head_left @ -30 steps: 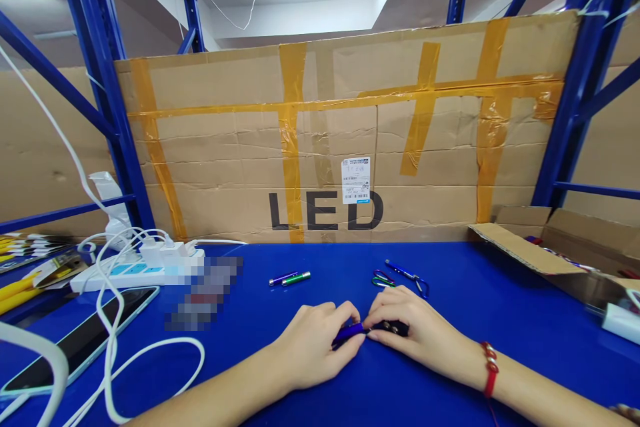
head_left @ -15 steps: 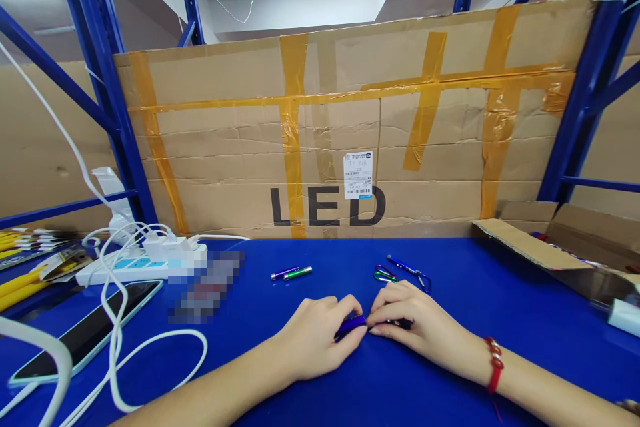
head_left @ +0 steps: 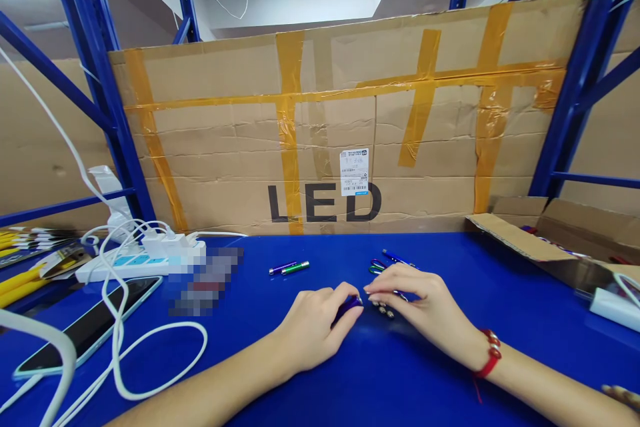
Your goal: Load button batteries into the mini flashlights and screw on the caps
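Observation:
My left hand (head_left: 320,323) is closed around a short, shiny purple metal tube (head_left: 346,309), its open-looking end pointing right; most of it is hidden by the fingers. Just to its right, my right hand (head_left: 415,297) has thumb and fingertips drawn together close to the tube's end, apart from it. Whether something tiny is pinched there I cannot make out. Below those fingers lie several small silvery metal pieces (head_left: 383,309) on the blue tabletop (head_left: 390,373). Farther back lie a purple tube (head_left: 283,268) and a green tube (head_left: 295,268), side by side.
Behind my right hand are a blue tube (head_left: 395,257) and coloured clips (head_left: 376,267), partly covered. At left are white cables (head_left: 117,347), a phone (head_left: 95,327) and a power strip (head_left: 145,260). An open cardboard box (head_left: 530,243) stands at right; taped cardboard (head_left: 225,153) walls the back.
My right hand has drawn back slightly from the tube and its fingers have lifted, showing the small metal pieces beneath. The left hand still grips the purple tube. The view has shifted a little.

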Demonstrator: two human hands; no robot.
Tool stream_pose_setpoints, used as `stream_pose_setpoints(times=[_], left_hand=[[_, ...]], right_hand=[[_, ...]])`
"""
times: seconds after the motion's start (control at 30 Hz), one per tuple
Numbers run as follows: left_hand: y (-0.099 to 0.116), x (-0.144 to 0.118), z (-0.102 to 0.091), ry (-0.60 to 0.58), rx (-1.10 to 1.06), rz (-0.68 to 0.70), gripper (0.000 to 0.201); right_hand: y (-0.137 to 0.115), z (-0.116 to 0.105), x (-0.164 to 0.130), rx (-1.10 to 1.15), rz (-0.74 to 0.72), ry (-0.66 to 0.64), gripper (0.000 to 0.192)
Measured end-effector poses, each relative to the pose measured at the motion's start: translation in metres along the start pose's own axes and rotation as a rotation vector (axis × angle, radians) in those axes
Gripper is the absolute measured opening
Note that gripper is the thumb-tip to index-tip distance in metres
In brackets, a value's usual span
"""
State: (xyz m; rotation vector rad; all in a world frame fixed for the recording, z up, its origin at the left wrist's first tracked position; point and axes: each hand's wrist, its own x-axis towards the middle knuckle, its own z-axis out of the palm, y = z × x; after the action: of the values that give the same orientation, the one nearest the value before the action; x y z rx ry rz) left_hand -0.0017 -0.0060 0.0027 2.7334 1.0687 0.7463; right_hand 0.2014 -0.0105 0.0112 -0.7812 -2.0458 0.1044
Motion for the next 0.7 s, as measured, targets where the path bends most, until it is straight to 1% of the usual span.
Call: stream_pose_setpoints(times=[0.07, 0.17, 0.23, 0.33, 0.5, 0.6, 0.7], left_hand=[[-0.0003, -0.0001, 0.0003, -0.009, 0.004, -0.002, 0.024], [-0.0017, -0.0003, 0.0006, -0.03, 0.036, 0.015, 0.028], [-0.0028, -0.0002, 0.0008, -0.04, 0.064, 0.04, 0.031], [-0.004, 0.0001, 0.0007, -0.038, 0.077, 0.07, 0.033], [-0.0039, -0.0003, -0.0003, -0.047, 0.052, 0.094, 0.031], [-0.0039, -0.0005, -0.0012, -0.05, 0.012, 0.142, 0.03], [-0.0041, -0.0001, -0.0028, -0.054, -0.018, 0.205, 0.031]], right_hand=[[0.0011, 0.0008, -0.0003, 0.043, 0.073, 0.05, 0.022], [0.0002, 0.0029, -0.0008, 0.125, 0.171, 0.014, 0.02], [-0.0018, 0.0041, -0.0007, 0.169, 0.167, -0.037, 0.02], [-0.0043, 0.0044, 0.0001, 0.205, 0.148, -0.066, 0.02], [-0.0036, 0.0024, 0.0008, 0.244, 0.25, -0.095, 0.019], [-0.0006, 0.0018, 0.0004, 0.276, 0.334, -0.156, 0.021], [0.0032, 0.003, -0.0009, 0.358, 0.412, -0.264, 0.025]])
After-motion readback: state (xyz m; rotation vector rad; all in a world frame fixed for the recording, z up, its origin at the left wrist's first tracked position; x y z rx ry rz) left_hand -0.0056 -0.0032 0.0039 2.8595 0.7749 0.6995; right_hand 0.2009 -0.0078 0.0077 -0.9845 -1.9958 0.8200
